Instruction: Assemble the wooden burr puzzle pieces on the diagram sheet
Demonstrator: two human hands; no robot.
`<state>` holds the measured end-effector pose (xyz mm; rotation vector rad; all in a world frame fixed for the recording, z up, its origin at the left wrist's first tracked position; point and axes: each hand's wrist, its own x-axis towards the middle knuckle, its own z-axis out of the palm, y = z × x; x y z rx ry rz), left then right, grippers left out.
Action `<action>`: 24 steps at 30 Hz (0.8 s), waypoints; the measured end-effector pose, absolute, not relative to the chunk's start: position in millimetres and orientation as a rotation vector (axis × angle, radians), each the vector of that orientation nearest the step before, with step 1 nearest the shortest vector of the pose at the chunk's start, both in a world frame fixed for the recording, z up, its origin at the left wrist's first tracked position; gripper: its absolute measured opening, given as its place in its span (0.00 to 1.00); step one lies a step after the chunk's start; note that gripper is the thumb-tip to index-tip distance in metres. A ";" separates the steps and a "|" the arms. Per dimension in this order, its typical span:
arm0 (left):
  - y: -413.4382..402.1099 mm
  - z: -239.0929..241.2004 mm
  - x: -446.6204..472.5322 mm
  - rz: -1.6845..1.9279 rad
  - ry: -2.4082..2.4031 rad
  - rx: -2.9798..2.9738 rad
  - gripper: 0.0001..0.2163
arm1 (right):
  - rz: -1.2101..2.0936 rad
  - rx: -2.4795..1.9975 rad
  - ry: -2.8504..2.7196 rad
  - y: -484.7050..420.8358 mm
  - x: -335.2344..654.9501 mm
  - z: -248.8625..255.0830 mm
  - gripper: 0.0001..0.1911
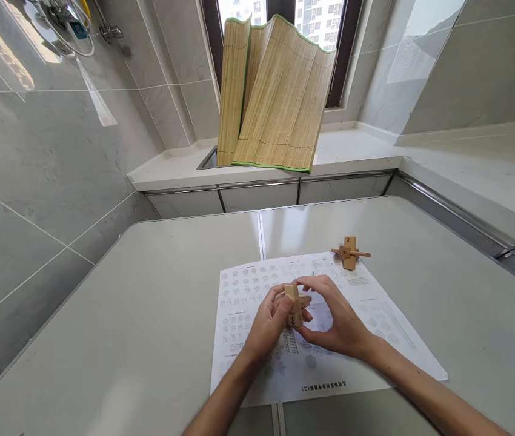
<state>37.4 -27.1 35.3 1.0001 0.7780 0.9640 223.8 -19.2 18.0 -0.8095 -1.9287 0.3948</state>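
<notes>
Both hands meet over the sheet around a wooden interlocking puzzle [292,306], a small cluster of pale notched pieces with a "3" printed on its lower end. My left hand [270,316] is closed on it from the left, thumb across the front. From the right, my right hand [337,321] curves around it, index finger at the top and thumb at the bottom, with a gap between palm and wood. One short piece sticks out rightwards between the hands. Beneath lies a white instruction sheet [239,378] printed with small diagrams, partly covered by my hands and forearms.
A second wooden puzzle [349,254], cross-shaped and marked "2", rests at the sheet's upper right corner. The pale folding table [157,315] has a seam down its middle. Behind it, a bamboo mat [280,103] stands on a white ledge [352,148] before the window.
</notes>
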 end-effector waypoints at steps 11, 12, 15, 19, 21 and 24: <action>-27.0 45.7 35.8 0.833 0.586 0.881 0.29 | 0.559 -0.782 -1.946 -19.0 223.8 23.1 0.34; -27.1 46.1 35.7 0.830 0.582 0.880 0.29 | 0.557 -0.782 -1.943 -19.0 223.9 23.2 0.33; -27.0 45.9 35.2 0.820 0.565 0.868 0.28 | 0.567 -0.777 -1.937 -18.9 224.2 23.8 0.33; -26.5 47.2 34.3 0.804 0.524 0.850 0.27 | 0.601 -0.783 -1.923 -18.5 224.5 23.5 0.31; -26.5 49.5 33.9 0.788 0.510 0.846 0.27 | 0.618 -0.786 -1.919 -18.4 224.5 23.1 0.31; -27.1 52.3 33.6 0.768 0.505 0.839 0.27 | 0.644 -0.796 -1.914 -18.5 224.6 22.9 0.32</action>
